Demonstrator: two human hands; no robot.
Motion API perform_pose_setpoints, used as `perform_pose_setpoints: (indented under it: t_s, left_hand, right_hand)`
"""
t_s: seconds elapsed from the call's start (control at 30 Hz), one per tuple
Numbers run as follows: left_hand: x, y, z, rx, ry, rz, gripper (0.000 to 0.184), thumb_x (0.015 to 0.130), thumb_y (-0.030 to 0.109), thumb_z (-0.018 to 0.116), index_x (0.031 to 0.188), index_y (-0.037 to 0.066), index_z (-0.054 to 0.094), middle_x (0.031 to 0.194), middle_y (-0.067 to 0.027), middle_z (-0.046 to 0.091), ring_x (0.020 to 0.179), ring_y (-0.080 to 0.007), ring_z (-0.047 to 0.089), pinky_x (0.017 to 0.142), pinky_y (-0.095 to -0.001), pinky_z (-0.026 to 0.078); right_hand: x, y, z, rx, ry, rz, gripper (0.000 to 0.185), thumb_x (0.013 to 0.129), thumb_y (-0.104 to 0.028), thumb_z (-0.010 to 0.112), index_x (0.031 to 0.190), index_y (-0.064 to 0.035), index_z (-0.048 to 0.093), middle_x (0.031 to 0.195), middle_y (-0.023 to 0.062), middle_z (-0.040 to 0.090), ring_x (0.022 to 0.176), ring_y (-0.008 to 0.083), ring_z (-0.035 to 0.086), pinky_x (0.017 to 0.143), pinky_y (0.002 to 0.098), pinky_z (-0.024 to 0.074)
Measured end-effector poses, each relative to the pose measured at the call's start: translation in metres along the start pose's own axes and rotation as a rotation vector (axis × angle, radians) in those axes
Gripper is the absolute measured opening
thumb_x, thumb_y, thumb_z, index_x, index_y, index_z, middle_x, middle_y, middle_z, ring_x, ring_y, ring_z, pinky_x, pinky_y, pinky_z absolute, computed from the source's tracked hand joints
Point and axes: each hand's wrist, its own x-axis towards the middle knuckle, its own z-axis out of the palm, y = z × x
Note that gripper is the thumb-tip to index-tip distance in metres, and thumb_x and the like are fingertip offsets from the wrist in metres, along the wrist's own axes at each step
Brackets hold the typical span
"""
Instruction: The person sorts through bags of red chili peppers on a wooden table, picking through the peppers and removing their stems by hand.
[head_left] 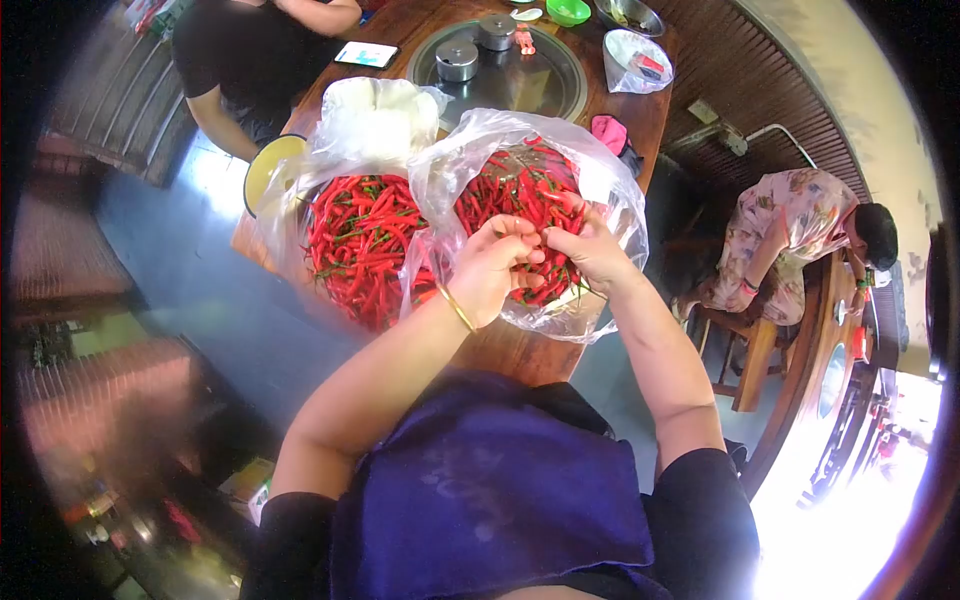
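Two clear plastic bags of red chili peppers with green stems stand side by side on the wooden table. My left hand (492,270), with a gold bangle at the wrist, is over the near part of the right bag (618,215). Its fingers are curled in a pinch, and what they hold is too small to make out. Close beside it, my right hand (597,252) is closed on a red chili pepper (566,204) above the heap of chilies (500,190). The left bag's chilies (365,235) lie untouched by either hand.
On the wooden table (520,355) are a round turntable (545,85) with metal pots (458,62), a phone (366,54), a white plastic bag (375,120) and a yellow bowl (275,172). One person (250,60) is at the far left; another (790,230) sits at right.
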Motion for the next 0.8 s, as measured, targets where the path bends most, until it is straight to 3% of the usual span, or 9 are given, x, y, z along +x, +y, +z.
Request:
perform_pose_setpoints:
  t_s: [0.07, 0.17, 0.3, 0.5, 0.8]
  left_hand:
    - [0.011, 0.002, 0.012, 0.240, 0.081, 0.060, 0.019, 0.087, 0.012, 0.066, 0.103, 0.008, 0.056, 0.087, -0.0011, 0.062, 0.070, -0.0088, 0.059, 0.055, -0.0240, 0.050]
    - [0.024, 0.005, 0.018, 0.494, 0.174, 0.105, 0.022, 0.084, 0.016, 0.071, 0.100, 0.008, 0.058, 0.086, 0.0012, 0.062, 0.068, -0.0054, 0.056, 0.052, -0.0195, 0.044]
    - [0.038, -0.005, 0.015, 0.595, 0.173, 0.227, 0.022, 0.084, 0.018, 0.072, 0.100, 0.008, 0.061, 0.084, 0.0022, 0.063, 0.067, -0.0037, 0.055, 0.052, -0.0187, 0.041]
    - [0.045, 0.000, 0.012, 0.488, 0.205, 0.048, 0.016, 0.085, 0.016, 0.069, 0.096, 0.007, 0.062, 0.083, 0.0017, 0.062, 0.066, -0.0041, 0.054, 0.051, -0.0191, 0.040]
    - [0.052, -0.006, 0.003, 0.267, 0.197, 0.121, 0.009, 0.085, 0.011, 0.070, 0.090, 0.009, 0.063, 0.079, 0.0021, 0.062, 0.065, -0.0054, 0.055, 0.057, -0.0211, 0.045]
  right_hand:
    - [0.002, 0.006, 0.003, -0.013, 0.025, -0.027, 0.050, 0.079, 0.000, 0.070, 0.124, -0.0027, 0.050, 0.110, 0.0066, 0.061, 0.100, 0.0141, 0.059, 0.088, 0.0297, 0.0492]
    - [0.006, 0.006, 0.010, -0.018, 0.006, -0.085, 0.053, 0.077, 0.000, 0.073, 0.124, 0.0000, 0.048, 0.112, 0.0072, 0.060, 0.100, 0.0134, 0.058, 0.088, 0.0283, 0.0487]
    - [0.015, 0.025, 0.002, -0.064, -0.008, -0.142, 0.049, 0.077, 0.000, 0.072, 0.121, 0.0011, 0.049, 0.107, 0.0055, 0.061, 0.100, 0.0127, 0.058, 0.087, 0.0266, 0.0478]
    - [0.012, 0.018, 0.010, -0.058, -0.043, -0.131, 0.046, 0.077, -0.001, 0.071, 0.118, -0.0001, 0.051, 0.105, 0.0050, 0.061, 0.098, 0.0132, 0.059, 0.085, 0.0274, 0.0482]
    - [0.016, 0.019, 0.000, 0.019, -0.084, -0.200, 0.058, 0.072, 0.006, 0.065, 0.127, 0.0009, 0.046, 0.108, 0.0051, 0.061, 0.102, 0.0140, 0.058, 0.088, 0.0275, 0.0472]
